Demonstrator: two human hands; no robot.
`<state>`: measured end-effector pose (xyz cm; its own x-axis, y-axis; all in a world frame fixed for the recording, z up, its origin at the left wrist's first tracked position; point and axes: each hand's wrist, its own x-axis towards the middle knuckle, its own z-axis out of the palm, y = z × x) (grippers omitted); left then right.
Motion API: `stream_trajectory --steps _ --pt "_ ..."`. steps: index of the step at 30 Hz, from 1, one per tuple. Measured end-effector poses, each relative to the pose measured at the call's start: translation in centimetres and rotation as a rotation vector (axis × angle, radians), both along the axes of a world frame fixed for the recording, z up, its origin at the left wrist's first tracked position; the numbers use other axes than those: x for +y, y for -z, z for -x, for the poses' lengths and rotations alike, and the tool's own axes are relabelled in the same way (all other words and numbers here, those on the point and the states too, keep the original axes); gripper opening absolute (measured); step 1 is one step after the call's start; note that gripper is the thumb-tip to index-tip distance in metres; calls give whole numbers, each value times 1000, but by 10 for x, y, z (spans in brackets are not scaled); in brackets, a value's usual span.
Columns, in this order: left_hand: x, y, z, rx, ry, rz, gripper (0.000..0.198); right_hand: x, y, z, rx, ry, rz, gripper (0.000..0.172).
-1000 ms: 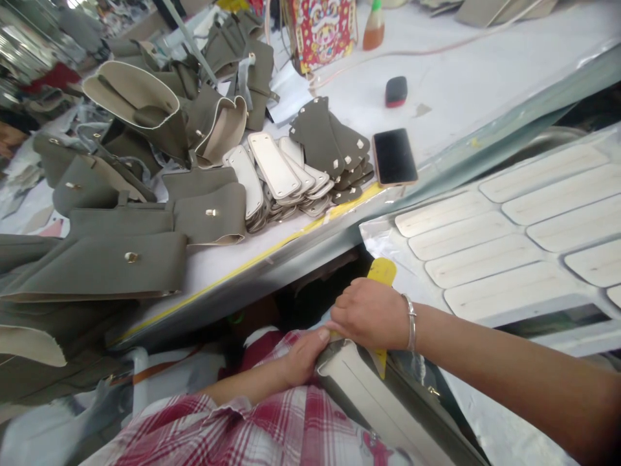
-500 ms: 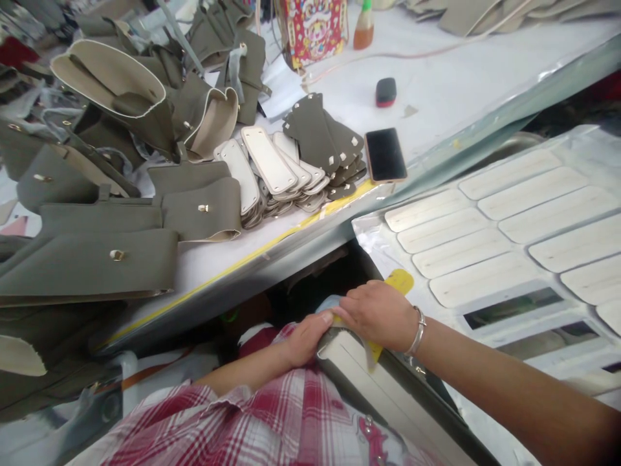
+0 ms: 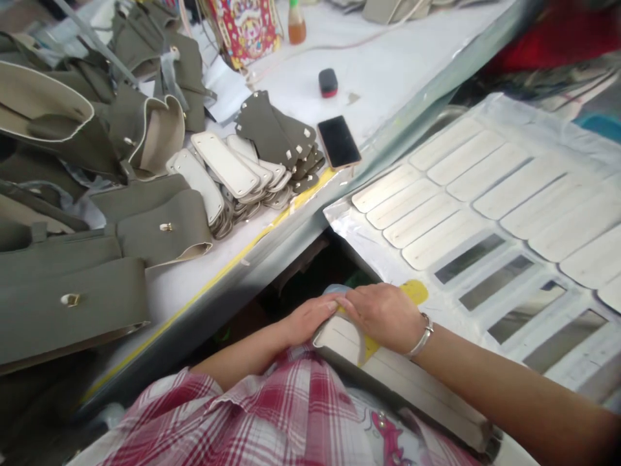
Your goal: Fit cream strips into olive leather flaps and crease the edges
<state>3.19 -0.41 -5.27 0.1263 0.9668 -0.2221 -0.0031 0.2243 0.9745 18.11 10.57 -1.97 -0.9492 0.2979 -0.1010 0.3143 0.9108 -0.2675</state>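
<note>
A dark grey bag piece (image 3: 422,385) with a pale cream face lies slanted across my lap. My left hand (image 3: 310,318) is closed over its upper end, thumb beside the other hand. My right hand (image 3: 388,317), with a silver bracelet at the wrist, is wrapped round a flat yellow strip (image 3: 414,291). One end of the strip sticks out past the knuckles; the other shows below the palm, against the cream face. A curved pale flap lies by the right fingers. The fingertips of both hands are partly hidden.
Grey bags (image 3: 72,304) with metal clasps crowd the table's left. Pale strips (image 3: 226,165), dark grey straps (image 3: 276,129) and a phone (image 3: 339,142) lie near its yellow-lined edge. Right of me is a white frame (image 3: 451,285) with rows of cream pieces. A dark gap separates table and frame.
The view has swung right, so the table things sit farther left and more of the frame shows. Both hands keep their hold at the bag piece's end; the piece lies at a flatter slant.
</note>
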Motion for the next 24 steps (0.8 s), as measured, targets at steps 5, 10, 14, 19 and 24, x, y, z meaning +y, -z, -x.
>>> stream_trajectory --steps 5,10,14,19,24 --pt "-13 0 3 56 -47 54 40 -2 -5 10 -68 -79 20 39" --pt "-22 -6 2 60 -80 60 40 -9 -9 15 -75 -73 -46 38" --pt "-20 -8 7 36 -22 76 42 -16 -12 3 -108 37 -60 39" --pt "-12 -2 24 -152 131 119 56 -13 -15 -9 -190 111 -38 44" --pt "-2 -4 32 -117 148 66 41 -11 -25 -14 -266 170 -33 51"
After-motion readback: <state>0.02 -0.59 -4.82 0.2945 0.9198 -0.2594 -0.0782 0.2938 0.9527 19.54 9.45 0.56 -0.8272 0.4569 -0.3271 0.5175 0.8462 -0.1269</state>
